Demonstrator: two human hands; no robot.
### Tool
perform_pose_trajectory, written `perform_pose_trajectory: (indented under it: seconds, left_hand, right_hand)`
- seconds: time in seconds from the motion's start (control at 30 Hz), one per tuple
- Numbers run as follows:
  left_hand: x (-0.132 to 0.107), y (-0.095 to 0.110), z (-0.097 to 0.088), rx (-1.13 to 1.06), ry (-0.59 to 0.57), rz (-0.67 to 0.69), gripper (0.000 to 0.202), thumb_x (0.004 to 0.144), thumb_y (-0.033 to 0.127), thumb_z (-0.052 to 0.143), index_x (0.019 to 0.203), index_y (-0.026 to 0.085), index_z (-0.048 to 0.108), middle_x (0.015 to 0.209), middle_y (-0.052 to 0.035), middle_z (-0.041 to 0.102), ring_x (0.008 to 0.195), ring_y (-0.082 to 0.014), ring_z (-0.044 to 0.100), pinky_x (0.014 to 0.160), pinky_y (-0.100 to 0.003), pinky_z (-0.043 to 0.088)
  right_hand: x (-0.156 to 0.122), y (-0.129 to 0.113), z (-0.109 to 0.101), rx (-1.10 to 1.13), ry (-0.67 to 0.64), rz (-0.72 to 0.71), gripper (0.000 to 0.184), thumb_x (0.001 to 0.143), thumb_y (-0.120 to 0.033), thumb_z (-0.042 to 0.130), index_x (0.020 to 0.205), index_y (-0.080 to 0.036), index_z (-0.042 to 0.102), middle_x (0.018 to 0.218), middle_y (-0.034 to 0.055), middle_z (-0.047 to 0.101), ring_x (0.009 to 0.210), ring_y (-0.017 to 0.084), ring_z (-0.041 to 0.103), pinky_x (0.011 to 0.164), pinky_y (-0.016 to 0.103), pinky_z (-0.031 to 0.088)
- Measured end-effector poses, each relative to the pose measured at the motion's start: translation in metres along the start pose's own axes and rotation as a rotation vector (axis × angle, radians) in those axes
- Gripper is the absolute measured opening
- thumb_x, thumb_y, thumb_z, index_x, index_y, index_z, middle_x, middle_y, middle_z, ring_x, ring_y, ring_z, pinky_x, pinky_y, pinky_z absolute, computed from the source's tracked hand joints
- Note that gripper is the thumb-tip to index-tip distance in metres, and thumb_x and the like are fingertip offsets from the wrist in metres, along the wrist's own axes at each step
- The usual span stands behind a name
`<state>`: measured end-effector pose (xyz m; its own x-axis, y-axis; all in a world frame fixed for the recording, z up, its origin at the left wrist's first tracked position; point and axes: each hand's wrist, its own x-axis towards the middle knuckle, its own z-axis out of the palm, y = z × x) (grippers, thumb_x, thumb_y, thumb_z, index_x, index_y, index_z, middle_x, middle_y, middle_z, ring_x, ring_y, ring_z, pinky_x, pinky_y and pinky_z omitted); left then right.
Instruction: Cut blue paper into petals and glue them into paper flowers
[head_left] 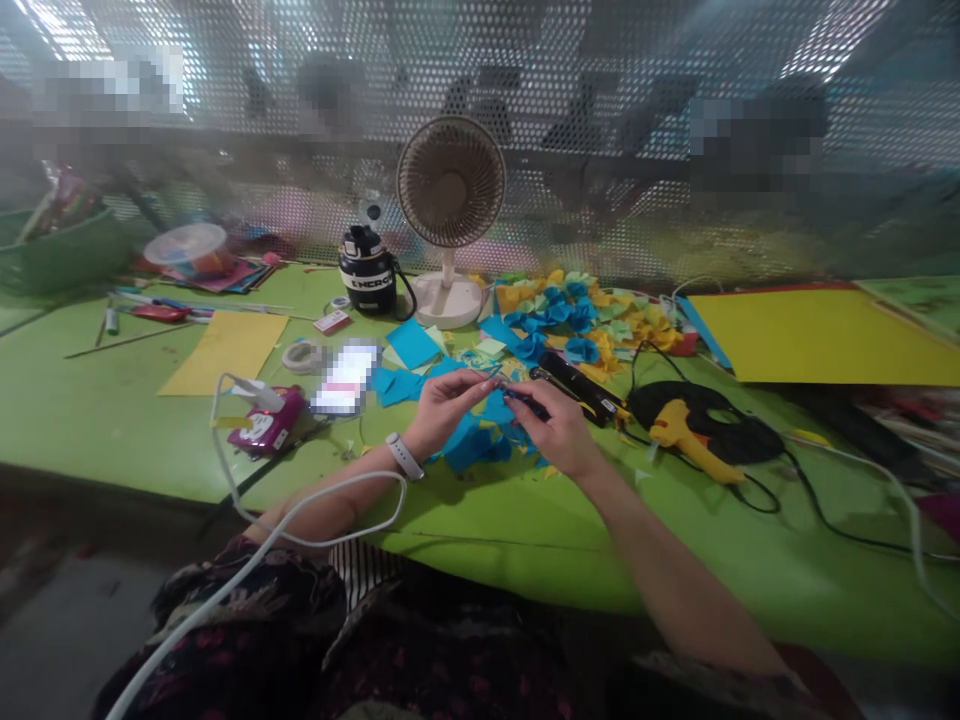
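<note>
Light's mostly coming at you from behind the perforated screen (675,200): daylight punches through the holes and blows out to white glare in the top corners. The table (112,420) is bright and evenly lit, with soft shadows falling toward you under your left hand (442,405) and right hand (559,435). Mid-frame is the sharp bit. The paper strip (486,374) pinched in your left and the dark tool (525,402) gripped in your right are readable (just about). The fan (451,182) is a little soft, and everything past the screen is mush with blocky pixelated patches. The wide lens bends the table edge, and your lap (420,650) sits dim and murky at the bottom.
</note>
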<state>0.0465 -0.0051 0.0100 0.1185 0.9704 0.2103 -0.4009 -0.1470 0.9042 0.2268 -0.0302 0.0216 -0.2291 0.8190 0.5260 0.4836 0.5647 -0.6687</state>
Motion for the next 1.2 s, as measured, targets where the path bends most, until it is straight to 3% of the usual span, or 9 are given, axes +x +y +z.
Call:
perform_pose_trajectory:
  seconds: [0.13,0.37,0.63,0.83,0.97,1.07,1.2]
  left_hand:
    - [0.0003,-0.0009,-0.0002,-0.032,-0.017,-0.032,0.032,0.063,0.042,0.089,0.080,0.018,0.078,0.087,-0.0049,0.078,0.083,-0.0180,0.071,0.088,-0.035,0.056]
    - [0.0003,0.0031,0.0012,-0.020,0.016,-0.007,0.029,0.063,0.041,0.090,0.070,0.018,0.075,0.082,-0.0030,0.075,0.080,-0.0157,0.069,0.085,-0.033,0.055]
    - [0.0000,0.0052,0.0024,0.001,-0.003,-0.003,0.030,0.059,0.040,0.091,0.073,0.018,0.077,0.082,-0.0038,0.075,0.078,-0.0159,0.068,0.080,-0.032,0.056]
    - [0.0005,0.0031,0.0007,0.003,-0.020,-0.008,0.028,0.063,0.040,0.090,0.075,0.018,0.077,0.081,-0.0030,0.075,0.077,-0.0147,0.069,0.079,-0.029,0.056]
    - [-0.0002,0.0028,0.0011,-0.017,-0.009,-0.018,0.029,0.061,0.040,0.091,0.072,0.018,0.076,0.081,-0.0029,0.075,0.077,-0.0148,0.069,0.077,-0.029,0.056]
    - [0.0004,0.0015,0.0003,-0.017,0.014,-0.016,0.030,0.060,0.040,0.091,0.070,0.017,0.074,0.080,-0.0031,0.075,0.076,-0.0145,0.068,0.079,-0.030,0.055]
    - [0.0012,-0.0008,-0.0009,-0.023,0.027,-0.037,0.030,0.059,0.038,0.092,0.073,0.017,0.075,0.080,-0.0025,0.075,0.076,-0.0160,0.069,0.079,-0.032,0.055]
  right_hand:
    - [0.0011,0.0021,-0.0009,0.063,-0.066,0.042,0.025,0.097,-0.041,0.054,0.101,-0.022,0.069,0.089,0.0049,0.067,0.058,0.014,0.063,0.061,0.033,0.057]
    - [-0.0015,-0.0010,0.0024,-0.107,0.036,-0.015,0.025,0.091,-0.045,0.064,0.102,-0.022,0.067,0.093,0.0070,0.071,0.084,0.022,0.068,0.078,0.037,0.056]
    - [0.0006,-0.0025,0.0001,-0.041,0.037,0.014,0.026,0.097,-0.045,0.053,0.092,-0.023,0.067,0.088,0.0062,0.070,0.081,0.022,0.069,0.070,0.035,0.056]
    - [0.0007,-0.0054,-0.0016,-0.026,-0.034,0.043,0.025,0.096,-0.043,0.054,0.086,-0.023,0.065,0.075,0.0029,0.068,0.063,0.018,0.063,0.061,0.032,0.052]
    - [0.0001,-0.0069,-0.0004,-0.035,-0.041,0.052,0.024,0.089,-0.046,0.065,0.092,-0.022,0.067,0.085,0.0045,0.073,0.072,0.019,0.067,0.066,0.033,0.055]
    - [-0.0005,-0.0060,0.0016,-0.021,-0.014,0.046,0.025,0.091,-0.047,0.063,0.097,-0.023,0.067,0.091,0.0061,0.073,0.077,0.021,0.069,0.069,0.034,0.057]
    - [-0.0006,-0.0040,0.0022,0.010,-0.008,0.060,0.028,0.096,-0.048,0.054,0.093,-0.023,0.066,0.080,0.0036,0.069,0.058,0.017,0.064,0.060,0.033,0.055]
